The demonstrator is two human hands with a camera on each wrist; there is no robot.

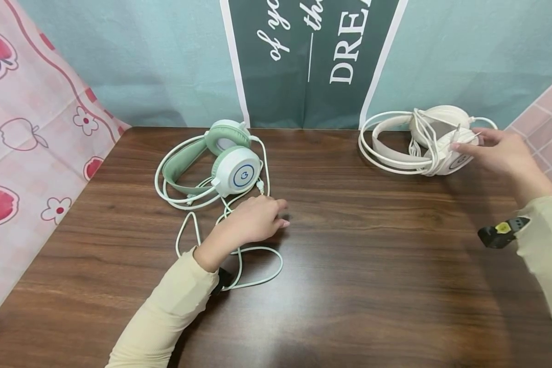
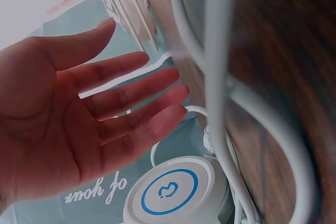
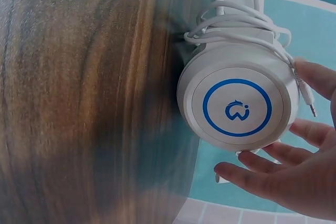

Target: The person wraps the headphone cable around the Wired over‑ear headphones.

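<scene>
At the back right of the table, white headphones (image 1: 397, 159) lie with their cable wound round the band beside the ear cups. My right hand (image 1: 499, 151) holds the near ear cup by its rim, thumb beside the cable plug (image 3: 306, 94) and fingers along the cup's edge. Pale green and white headphones (image 1: 241, 174) lie at the back left, one ear cup facing up toward me. Just in front of them is my left hand (image 1: 255, 217), above their loose pale cable (image 1: 278, 263). In the left wrist view its palm is bare and the fingers are spread.
A brown wooden table (image 1: 349, 286) carries everything. Behind it hangs a blue-green cloth (image 1: 156, 61) with a dark lettered panel (image 1: 303, 97). A pink fruit-patterned cloth (image 1: 32, 128) borders the left side, and pink tile-patterned covering (image 1: 549, 133) the right. The cable's loops spread toward the front.
</scene>
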